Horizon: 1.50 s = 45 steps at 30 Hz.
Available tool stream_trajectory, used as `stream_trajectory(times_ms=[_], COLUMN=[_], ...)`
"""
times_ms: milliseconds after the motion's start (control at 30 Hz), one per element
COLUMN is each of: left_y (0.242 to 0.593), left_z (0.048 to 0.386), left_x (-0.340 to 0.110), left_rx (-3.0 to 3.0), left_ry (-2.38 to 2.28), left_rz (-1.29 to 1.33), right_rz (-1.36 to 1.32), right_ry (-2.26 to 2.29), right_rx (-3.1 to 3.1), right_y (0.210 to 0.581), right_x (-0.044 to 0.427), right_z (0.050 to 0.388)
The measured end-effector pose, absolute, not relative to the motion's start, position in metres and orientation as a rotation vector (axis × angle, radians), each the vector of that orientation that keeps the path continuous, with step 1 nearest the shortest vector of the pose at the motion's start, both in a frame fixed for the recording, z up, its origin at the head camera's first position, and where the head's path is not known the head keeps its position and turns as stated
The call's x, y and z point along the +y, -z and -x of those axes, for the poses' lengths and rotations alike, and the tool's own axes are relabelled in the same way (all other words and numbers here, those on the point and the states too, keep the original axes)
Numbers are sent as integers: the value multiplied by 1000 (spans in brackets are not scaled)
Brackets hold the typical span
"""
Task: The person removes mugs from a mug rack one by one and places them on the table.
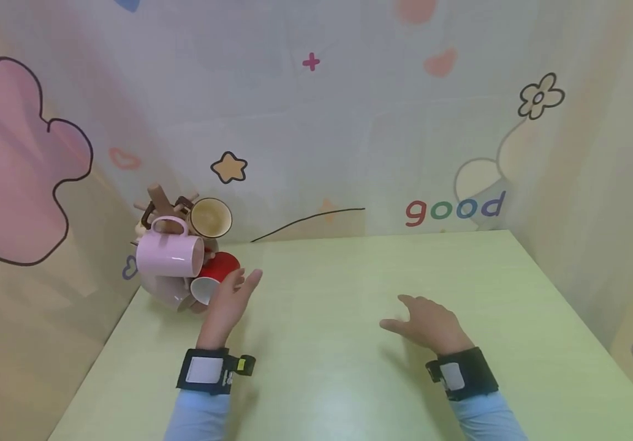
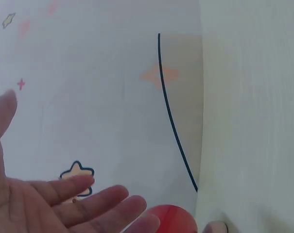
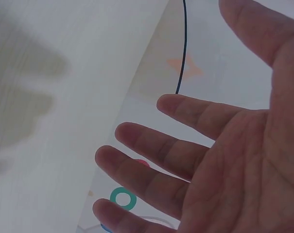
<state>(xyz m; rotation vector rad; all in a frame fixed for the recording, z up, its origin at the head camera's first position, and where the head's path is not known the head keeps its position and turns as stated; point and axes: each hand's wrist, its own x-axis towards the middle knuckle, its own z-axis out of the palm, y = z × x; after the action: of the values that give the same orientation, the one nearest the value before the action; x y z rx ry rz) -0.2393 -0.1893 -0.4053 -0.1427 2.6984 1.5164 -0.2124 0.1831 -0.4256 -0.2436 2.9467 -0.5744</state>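
On the left of the head view, a wooden mug tree (image 1: 160,199) bears several mugs. Among them are a lilac mug (image 1: 167,256), a cream mug with a dark rim (image 1: 211,218) and, lower down, a red mug with a white inside (image 1: 222,267). My left hand (image 1: 229,304) is nearest the red mug and overlaps its right side; whether they touch I cannot tell. Its fingers spread loosely, and in the left wrist view the red mug (image 2: 173,219) shows just beyond the fingertips. My right hand (image 1: 431,321) hovers over the table, fingers spread, holding nothing.
The pale green table (image 1: 316,343) meets a printed cloth backdrop (image 1: 316,135) at its far edge. Similar cloth hangs along the left and right sides. The mug tree stands close to the back left corner.
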Motion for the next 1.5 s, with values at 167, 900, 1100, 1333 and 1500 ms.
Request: stream_trajectory(times_ms=[167, 900, 1100, 1333, 1500], left_y=[403, 389, 383, 380, 377], left_z=[235, 254, 259, 263, 263], left_x=[-208, -259, -260, -257, -256], left_rx=[2645, 2126, 1913, 1752, 1726], left_ry=[-1670, -2695, -2763, -2868, -2881], left_rz=[393, 740, 739, 754, 808], right_rz=[246, 248, 253, 248, 238], right_ry=[565, 556, 562, 560, 546], right_rx=[2953, 2944, 2946, 2951, 2961], right_y=[423, 421, 422, 425, 424], right_x=[182, 180, 181, 183, 184], right_z=[212, 210, 210, 210, 211])
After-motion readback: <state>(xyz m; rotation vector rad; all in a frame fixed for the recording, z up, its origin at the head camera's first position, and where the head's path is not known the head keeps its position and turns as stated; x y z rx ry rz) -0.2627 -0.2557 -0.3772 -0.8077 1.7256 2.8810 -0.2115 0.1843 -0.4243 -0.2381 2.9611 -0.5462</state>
